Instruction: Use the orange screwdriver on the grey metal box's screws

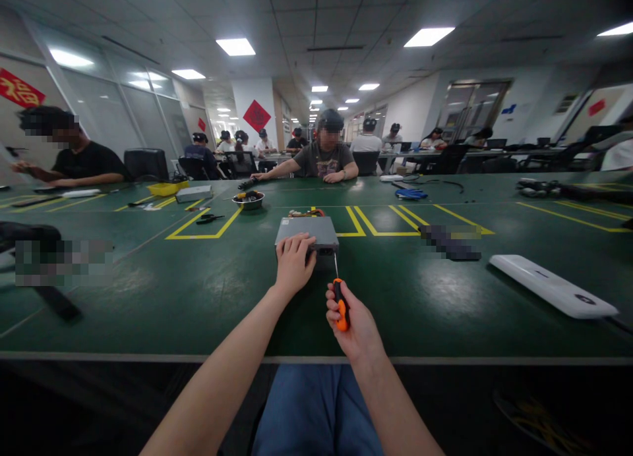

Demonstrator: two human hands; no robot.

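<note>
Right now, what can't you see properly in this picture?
All in the head view:
Grey metal box: the left hand covers its near left corner.
Screwdriver: the right hand wraps part of the handle, and where the tip touches is too small to tell.
Metal bowl: its contents are too small to name.
Left patch and right patch on the green table: blurred into squares.
</note>
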